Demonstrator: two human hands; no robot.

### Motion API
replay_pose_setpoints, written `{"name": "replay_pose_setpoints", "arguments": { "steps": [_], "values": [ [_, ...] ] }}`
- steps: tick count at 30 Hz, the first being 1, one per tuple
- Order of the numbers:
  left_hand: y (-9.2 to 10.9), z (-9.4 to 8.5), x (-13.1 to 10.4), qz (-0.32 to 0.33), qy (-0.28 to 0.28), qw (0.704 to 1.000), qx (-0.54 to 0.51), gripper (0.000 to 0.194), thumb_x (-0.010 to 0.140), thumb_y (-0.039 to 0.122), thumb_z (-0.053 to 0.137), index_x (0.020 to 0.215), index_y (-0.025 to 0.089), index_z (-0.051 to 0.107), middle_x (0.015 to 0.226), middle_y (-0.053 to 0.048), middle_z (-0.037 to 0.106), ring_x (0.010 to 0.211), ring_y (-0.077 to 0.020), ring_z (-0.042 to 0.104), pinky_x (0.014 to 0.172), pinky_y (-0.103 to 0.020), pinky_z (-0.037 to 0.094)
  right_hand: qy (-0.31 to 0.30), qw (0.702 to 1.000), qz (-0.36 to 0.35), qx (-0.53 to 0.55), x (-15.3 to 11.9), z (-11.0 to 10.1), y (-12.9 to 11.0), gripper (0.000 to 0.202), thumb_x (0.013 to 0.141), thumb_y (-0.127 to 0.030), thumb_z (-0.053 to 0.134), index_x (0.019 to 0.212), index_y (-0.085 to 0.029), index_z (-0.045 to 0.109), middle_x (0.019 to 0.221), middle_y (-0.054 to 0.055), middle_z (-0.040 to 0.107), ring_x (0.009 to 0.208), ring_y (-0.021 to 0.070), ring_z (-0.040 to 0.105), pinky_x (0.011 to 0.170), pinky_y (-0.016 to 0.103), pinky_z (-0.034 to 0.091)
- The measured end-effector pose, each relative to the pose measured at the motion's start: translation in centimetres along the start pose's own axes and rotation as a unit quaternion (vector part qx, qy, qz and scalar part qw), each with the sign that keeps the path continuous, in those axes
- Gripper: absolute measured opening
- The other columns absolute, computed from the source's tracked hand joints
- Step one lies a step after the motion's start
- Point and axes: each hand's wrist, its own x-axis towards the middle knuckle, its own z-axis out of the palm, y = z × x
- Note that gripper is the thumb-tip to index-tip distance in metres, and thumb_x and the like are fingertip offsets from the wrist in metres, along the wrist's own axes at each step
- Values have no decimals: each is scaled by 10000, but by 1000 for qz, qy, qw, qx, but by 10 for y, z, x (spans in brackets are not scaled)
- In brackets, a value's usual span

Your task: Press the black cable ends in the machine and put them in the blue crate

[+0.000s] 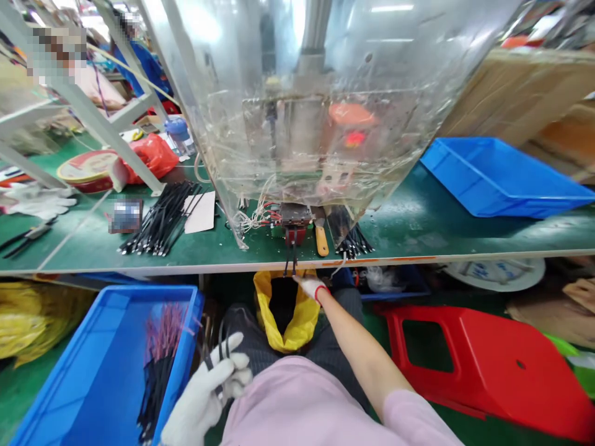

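Observation:
My left hand, in a white glove, is at the lower left beside the blue bin, its fingers curled round a few thin black cables. My right hand, in a white glove with a red cuff, reaches to the bench edge. Its fingertips pinch the lower end of a pair of black cables hanging from a small dark fixture with a red part below it. Under that hand, an open yellow bag with a dark inside sits between my legs.
A clear plastic shield stands over the fixture. A scraper with a wooden handle and black cable bundles lie on the green bench. A blue bin holds cables; a blue tray and a red stool are rightward.

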Motion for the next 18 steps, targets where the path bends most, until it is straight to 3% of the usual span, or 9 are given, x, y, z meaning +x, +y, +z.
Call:
{"name": "replay_pose_setpoints", "arguments": {
  "steps": [2,5,7,10,12,14,16,18],
  "values": [
    [9,23,16,24,-56,997,-51,945,540,255,892,1357,283,418,778,16,620,675,-178,632,548,-243,457,-33,999,-33,-6,-10,6,-3,451,879,-528,549,1039,-135,701,1076,120,702,1045,244,638,907,330,460],
    [25,60,39,52,-132,987,-69,1023,599,192,853,1453,326,305,746,38,580,652,-153,611,524,-216,452,-38,995,-92,-8,-36,-3,-4,460,817,-474,613,1172,-186,668,1200,97,670,1142,248,597,965,308,421],
    [37,79,55,72,-162,981,-78,953,644,166,819,1448,321,331,745,33,571,635,-130,591,502,-191,437,-45,989,-139,-4,-58,-28,0,392,831,-447,577,1126,-212,686,1142,72,696,1062,232,634,915,304,447],
    [54,101,80,87,-181,974,-103,753,700,153,776,1369,269,451,718,30,542,600,-94,546,480,-158,423,-65,981,-172,58,-90,-87,7,330,872,-427,494,1012,-205,694,954,42,728,793,174,680,719,262,490],
    [63,114,96,85,-196,969,-123,577,738,171,749,1270,217,528,634,59,461,508,-61,459,415,-128,358,-9,982,-162,98,-100,-132,10,332,892,-421,457,1000,-199,679,870,20,719,685,141,660,624,228,468],
    [68,126,108,87,-216,964,-132,468,762,197,737,1195,179,560,574,92,361,431,-36,340,360,-110,259,112,980,-142,81,-95,-173,11,319,891,-409,461,999,-205,681,841,9,710,696,137,649,626,219,448],
    [69,137,114,97,-229,961,-116,485,755,224,751,1197,171,559,555,109,317,404,-23,271,348,-102,196,221,969,-108,16,-77,-207,10,311,888,-387,470,1018,-215,694,864,16,712,773,153,650,684,224,441],
    [67,148,115,121,-218,965,-79,567,735,252,772,1247,189,537,549,111,334,406,-20,280,359,-97,185,267,959,-71,-59,-50,-229,5,334,900,-367,444,1050,-211,699,947,45,718,884,178,649,752,230,437]
  ]
}}
